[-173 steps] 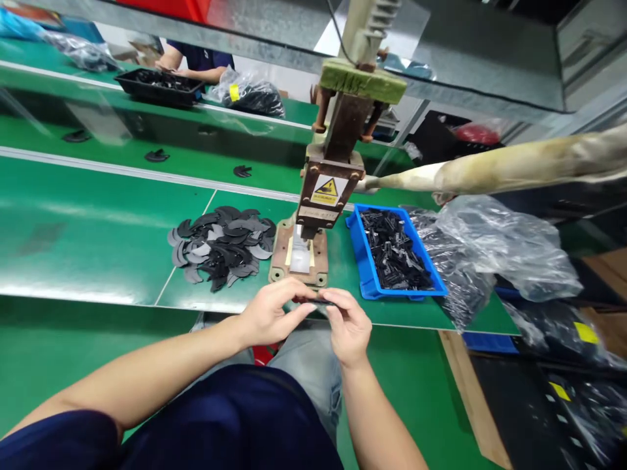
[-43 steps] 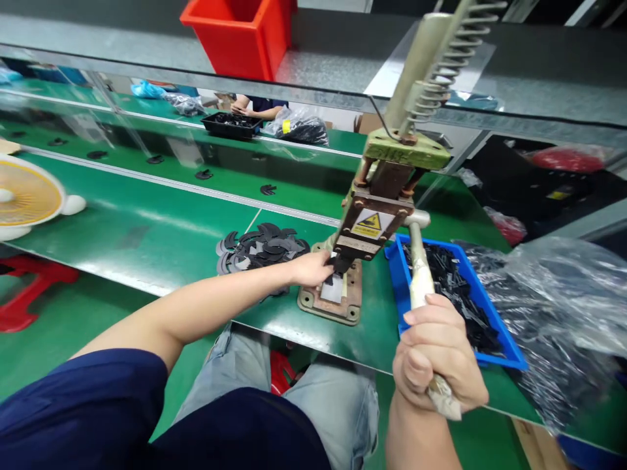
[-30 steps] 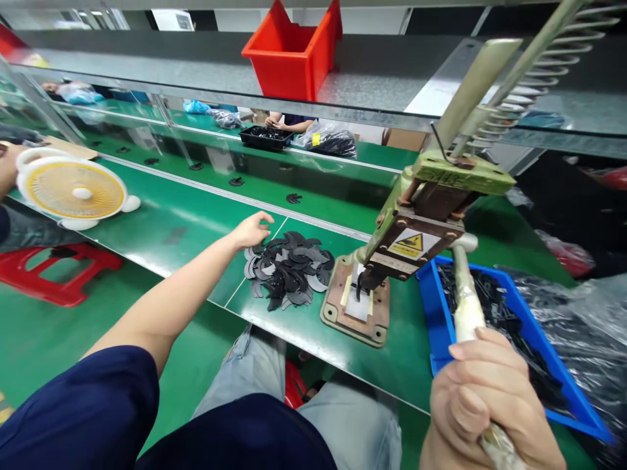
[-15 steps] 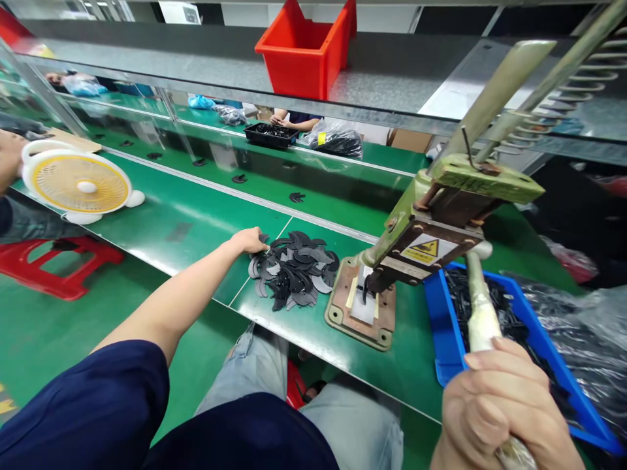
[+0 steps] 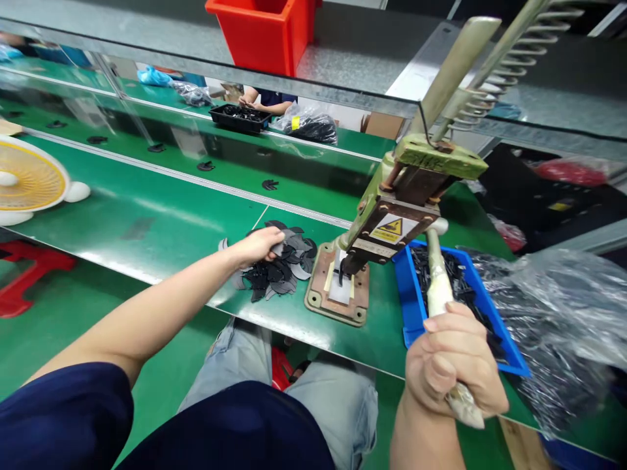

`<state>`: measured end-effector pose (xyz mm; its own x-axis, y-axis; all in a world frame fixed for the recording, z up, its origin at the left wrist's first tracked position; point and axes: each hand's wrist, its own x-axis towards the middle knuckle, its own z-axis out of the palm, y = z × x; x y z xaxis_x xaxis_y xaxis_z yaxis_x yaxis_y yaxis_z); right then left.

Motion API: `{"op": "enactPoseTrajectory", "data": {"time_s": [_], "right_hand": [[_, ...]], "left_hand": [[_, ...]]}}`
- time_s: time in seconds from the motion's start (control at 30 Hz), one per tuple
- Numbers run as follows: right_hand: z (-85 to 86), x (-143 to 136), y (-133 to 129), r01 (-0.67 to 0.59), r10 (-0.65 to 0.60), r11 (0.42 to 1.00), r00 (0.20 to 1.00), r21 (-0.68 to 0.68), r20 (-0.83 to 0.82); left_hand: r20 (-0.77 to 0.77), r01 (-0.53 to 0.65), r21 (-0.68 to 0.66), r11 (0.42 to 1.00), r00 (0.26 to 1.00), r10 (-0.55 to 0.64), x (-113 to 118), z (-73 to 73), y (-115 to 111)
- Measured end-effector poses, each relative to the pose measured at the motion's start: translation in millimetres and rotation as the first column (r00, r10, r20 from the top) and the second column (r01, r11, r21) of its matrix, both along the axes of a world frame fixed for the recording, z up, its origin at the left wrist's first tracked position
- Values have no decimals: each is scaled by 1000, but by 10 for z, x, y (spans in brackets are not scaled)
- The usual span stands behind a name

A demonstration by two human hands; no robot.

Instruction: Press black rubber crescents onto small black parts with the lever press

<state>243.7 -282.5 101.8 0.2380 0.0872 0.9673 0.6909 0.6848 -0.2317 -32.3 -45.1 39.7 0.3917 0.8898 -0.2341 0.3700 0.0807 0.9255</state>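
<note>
My left hand (image 5: pixel 262 245) is over a heap of dark grey, crescent-shaped pieces (image 5: pixel 281 277) on the green bench. Its fingers pinch one crescent piece (image 5: pixel 278 249). My right hand (image 5: pixel 455 359) is wrapped round the taped lever handle (image 5: pixel 438 277) of a green hand press (image 5: pixel 401 215). Beneath the press head, a small dark part touches or nearly touches the pale plate (image 5: pixel 340 290) on the press base (image 5: pixel 316 297). I cannot tell whether that part belongs to the press.
A blue bin (image 5: pixel 409 307) of black parts stands right of the press, beside clear plastic bags (image 5: pixel 553 326). Dark pieces (image 5: pixel 269 185) lie spaced along the green strip behind. A yellow-white fan (image 5: pixel 36 173) sits at left; an orange-red bin (image 5: pixel 264 36) is on the shelf. Another person's hands (image 5: pixel 249 98) work opposite.
The view has swung right. My left hand has moved from the heap's left edge to over its top, with a crescent piece now in its fingers. My right hand still grips the lever.
</note>
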Motion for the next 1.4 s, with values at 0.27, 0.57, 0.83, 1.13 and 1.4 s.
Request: {"op": "enactPoseTrajectory", "data": {"time_s": [0.27, 0.57, 0.83, 1.13, 1.4], "right_hand": [[24, 28, -101, -6, 9, 994, 1000, -107, 28], [20, -9, -84, 0, 1, 995, 1000, -98, 4], [-67, -43, 3, 10, -10, 1000, 999, 0, -46], [937, 58, 217, -140, 138, 990, 985, -18, -100], [164, 162, 236, -36, -63, 911, 972, -410, -225]], "left_hand": [[155, 272, -45, 961, 953, -262, 924, -143, -452], [89, 309, -74, 948, 949, -303, 1117, -264, -296], [22, 331, -346, 878, 938, -346, 1158, -112, -214], [90, 294, -427, 855, 955, -283, 1148, -119, -315], [282, 404, -153, 902, 893, -352, 578, 312, -653]]}}
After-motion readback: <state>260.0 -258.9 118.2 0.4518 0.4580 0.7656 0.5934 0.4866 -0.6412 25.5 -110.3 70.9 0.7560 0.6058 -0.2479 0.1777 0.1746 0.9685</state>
